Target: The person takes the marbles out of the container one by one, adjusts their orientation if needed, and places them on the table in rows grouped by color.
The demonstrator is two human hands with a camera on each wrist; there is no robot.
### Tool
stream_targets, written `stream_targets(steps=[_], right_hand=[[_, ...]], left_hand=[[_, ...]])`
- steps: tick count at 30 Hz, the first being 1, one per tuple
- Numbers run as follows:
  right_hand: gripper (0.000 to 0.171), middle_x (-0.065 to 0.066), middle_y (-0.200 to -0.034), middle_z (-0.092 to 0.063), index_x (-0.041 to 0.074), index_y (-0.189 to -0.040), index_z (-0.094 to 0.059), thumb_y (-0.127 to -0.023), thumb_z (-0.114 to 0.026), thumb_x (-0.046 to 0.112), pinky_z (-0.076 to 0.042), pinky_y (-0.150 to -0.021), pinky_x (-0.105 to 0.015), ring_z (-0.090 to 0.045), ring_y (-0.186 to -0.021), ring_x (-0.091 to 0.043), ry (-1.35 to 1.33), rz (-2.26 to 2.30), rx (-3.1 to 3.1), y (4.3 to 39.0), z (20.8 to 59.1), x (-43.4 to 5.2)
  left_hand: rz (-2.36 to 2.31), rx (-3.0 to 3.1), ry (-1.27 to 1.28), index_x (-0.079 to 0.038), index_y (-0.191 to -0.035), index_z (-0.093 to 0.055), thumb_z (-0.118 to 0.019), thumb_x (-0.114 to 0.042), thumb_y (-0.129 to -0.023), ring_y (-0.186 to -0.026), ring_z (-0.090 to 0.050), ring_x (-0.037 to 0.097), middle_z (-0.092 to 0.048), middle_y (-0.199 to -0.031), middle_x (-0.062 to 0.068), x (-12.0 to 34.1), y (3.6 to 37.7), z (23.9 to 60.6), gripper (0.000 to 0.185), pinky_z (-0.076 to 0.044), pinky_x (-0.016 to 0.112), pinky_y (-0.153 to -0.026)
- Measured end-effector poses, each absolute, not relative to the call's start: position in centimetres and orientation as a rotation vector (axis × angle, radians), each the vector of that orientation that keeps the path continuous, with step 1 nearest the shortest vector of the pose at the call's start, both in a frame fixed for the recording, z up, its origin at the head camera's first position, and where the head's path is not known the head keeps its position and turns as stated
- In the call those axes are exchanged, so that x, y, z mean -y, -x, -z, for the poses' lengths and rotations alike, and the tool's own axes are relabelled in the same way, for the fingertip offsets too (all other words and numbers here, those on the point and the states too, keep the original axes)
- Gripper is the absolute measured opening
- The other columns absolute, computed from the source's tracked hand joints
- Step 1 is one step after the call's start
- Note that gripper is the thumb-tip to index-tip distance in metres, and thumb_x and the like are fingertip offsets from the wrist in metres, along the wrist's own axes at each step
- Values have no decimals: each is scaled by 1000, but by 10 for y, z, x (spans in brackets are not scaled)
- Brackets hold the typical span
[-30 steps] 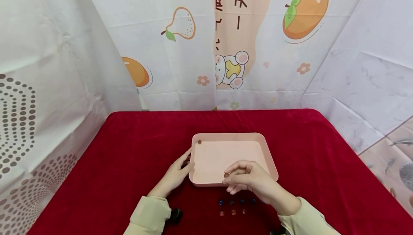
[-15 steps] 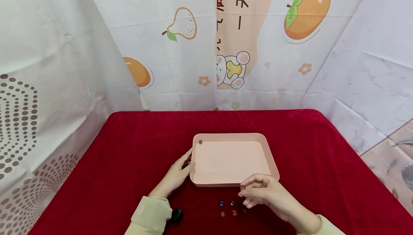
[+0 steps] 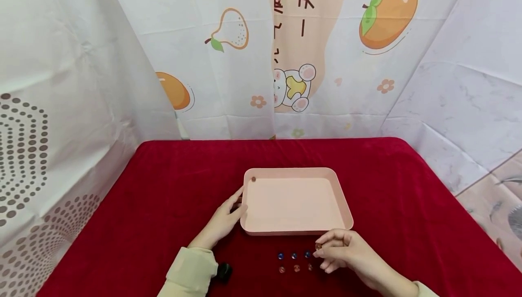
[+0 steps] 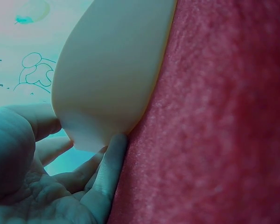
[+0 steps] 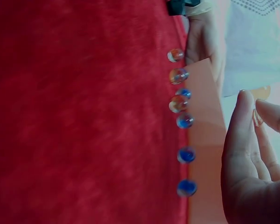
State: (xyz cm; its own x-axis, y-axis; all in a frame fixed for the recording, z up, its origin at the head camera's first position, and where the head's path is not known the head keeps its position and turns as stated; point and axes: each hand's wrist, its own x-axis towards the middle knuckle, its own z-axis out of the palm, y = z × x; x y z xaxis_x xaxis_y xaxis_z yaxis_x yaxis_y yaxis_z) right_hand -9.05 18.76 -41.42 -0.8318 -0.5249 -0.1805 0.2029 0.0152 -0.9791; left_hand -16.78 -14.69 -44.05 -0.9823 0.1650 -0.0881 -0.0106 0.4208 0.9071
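A pink tray (image 3: pixel 248 224) lies on the red cloth (image 3: pixel 163 188), with one small marble (image 3: pixel 253 179) in its far left corner. My left hand (image 3: pixel 233 205) rests with straight fingers (image 4: pixel 109 161) against the tray's left wall (image 4: pixel 112 70). My right hand (image 3: pixel 323 249) hovers just in front of the tray's near right corner and pinches a small brown marble (image 3: pixel 318 245) between thumb and forefinger. Below it, several blue and orange marbles (image 3: pixel 294 255) lie in two short rows on the cloth. The right wrist view shows these marbles (image 5: pixel 185 121) lined up beside the tray (image 5: pixel 205 140).
Printed white sheets with fruit pictures (image 3: pixel 387 16) hang behind and to both sides of the table. The cloth's right edge (image 3: pixel 440 183) drops off toward a marble-patterned floor. A black wrist camera (image 3: pixel 222 271) sits at my left cuff.
My right hand has drawn back from over the tray toward the near right, onto the cloth side, still pinching the brown marble. The left hand and tray have not moved.
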Motion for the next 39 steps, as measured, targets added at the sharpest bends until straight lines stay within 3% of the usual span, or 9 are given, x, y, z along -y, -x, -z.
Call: stream_targets(steps=[7, 15, 39], right_hand=[[28, -12, -95, -75, -14, -112, -59, -94, -62, 6, -60, -68, -32, -71, -72, -15, 284, 1807, -1828, 86, 422, -198], [21, -5, -88, -75, -7, -109, -63, -91, -64, 5, -59, -65, -29, -71, -69, -12, 257, 1784, -1770, 81, 432, -203], [22, -4, -77, -71, -11, -108, -61, -91, -61, 4, -57, -58, -26, -67, -61, -8, 166, 1765, -1842, 78, 444, -199]], left_hand=[[-1609, -2502, -114, -21, -156, -34, -56, -19, -102, -127, -53, 27, -56, -137, 9, 147, 167, 439, 59, -42, 46, -106], [-1604, -2502, -111, -22, -156, -34, -56, -20, -101, -127, -53, 27, -56, -137, 9, 146, 167, 439, 59, -42, 47, -106], [-1594, -2504, -121, -22, -156, -34, -55, -20, -102, -128, -53, 28, -56, -137, 10, 147, 167, 440, 58, -42, 47, -107]])
